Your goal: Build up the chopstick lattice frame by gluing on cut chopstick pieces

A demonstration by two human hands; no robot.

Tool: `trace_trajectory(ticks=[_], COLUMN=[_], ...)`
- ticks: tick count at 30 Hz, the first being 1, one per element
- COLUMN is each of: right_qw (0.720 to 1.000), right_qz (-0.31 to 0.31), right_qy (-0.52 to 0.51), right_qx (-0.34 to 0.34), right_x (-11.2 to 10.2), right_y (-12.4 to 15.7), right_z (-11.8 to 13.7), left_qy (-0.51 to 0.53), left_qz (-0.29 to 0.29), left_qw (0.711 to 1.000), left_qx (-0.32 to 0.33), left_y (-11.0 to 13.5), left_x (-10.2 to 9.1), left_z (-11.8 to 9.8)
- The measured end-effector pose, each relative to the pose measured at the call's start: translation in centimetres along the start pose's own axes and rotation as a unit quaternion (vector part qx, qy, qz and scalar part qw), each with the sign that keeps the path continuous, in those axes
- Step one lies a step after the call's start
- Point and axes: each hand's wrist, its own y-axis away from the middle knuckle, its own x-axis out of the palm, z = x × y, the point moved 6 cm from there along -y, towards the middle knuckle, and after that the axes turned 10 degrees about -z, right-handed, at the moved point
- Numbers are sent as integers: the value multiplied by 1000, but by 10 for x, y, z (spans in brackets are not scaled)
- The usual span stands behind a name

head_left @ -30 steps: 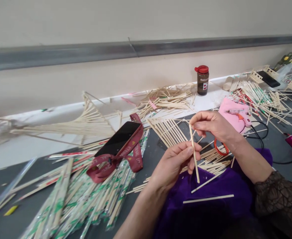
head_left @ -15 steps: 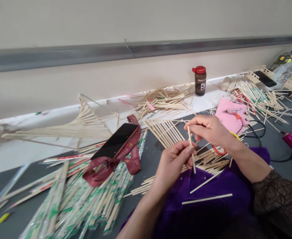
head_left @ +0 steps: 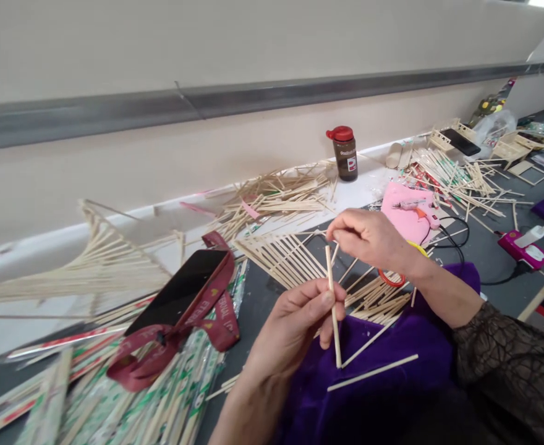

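Observation:
My left hand (head_left: 306,312) pinches a pale wooden chopstick (head_left: 332,309) between thumb and fingers, holding it nearly upright above a purple cloth (head_left: 369,395). Just beyond its top end is my right hand (head_left: 362,238), apart from the stick, its fingers curled into a pinch; whatever they hold, if anything, is hidden. Behind the hands lies a fan-shaped frame of joined sticks (head_left: 285,256). A bundle of loose chopsticks (head_left: 376,300) rests under my right wrist, beside orange-and-yellow handles (head_left: 391,278). Two single sticks lie on the cloth.
Wrapped chopsticks (head_left: 161,383), a phone (head_left: 177,293) and a red lanyard (head_left: 137,364) lie at left, before a curved stick structure (head_left: 100,266). Toward the wall stands a red-lidded bottle (head_left: 345,157). At right are a glue gun (head_left: 415,207) on pink material and a power strip (head_left: 525,250).
My right hand has come off the chopstick, which stays in my left hand, now lower and nearer. The view has turned right, so the surroundings sit further left.

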Motion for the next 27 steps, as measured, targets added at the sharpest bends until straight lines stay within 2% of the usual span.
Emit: trace_trajectory(ticks=[3, 6, 8, 10, 12, 14, 18, 20, 25, 27], right_qw=[996, 983, 965, 938, 926, 924, 923, 910, 845, 829], right_qz=[-83, -134, -116, -40, -25, -31, -67, -76, 30, 58], right_qy=[15, 121, 227, 329, 356, 362, 366, 393, 498, 512], right_qx=[15, 28, 53, 101, 119, 119, 104, 105, 192, 219], right_x=[-27, -55, -68, -75, -84, -92, -112, -125, -155, -163], right_y=[-18, -48, -69, -83, -91, -93, -81, -68, -15, 6], right_z=[-21, -61, -95, -131, -152, -159, -149, -147, -179, -194], left_qy=[1, -12, -20, -26, -35, -44, -52, -56, -58, -62], left_qz=[19, 11, 6, 4, 0, -6, -14, -14, -12, -14], left_qw=[1000, 999, 999, 999, 998, 997, 997, 996, 996, 996], left_qx=[6, 33, 41, 45, 53, 60, 63, 65, 65, 60], left_y=[3, 3, 2, 2, 2, 2, 1, 1, -1, -2], left_x=[1, -1, -1, -1, -1, -1, -2, -2, 0, 0], left_z=[0, 0, 1, 0, -2, -3, -2, -1, 0, 1])
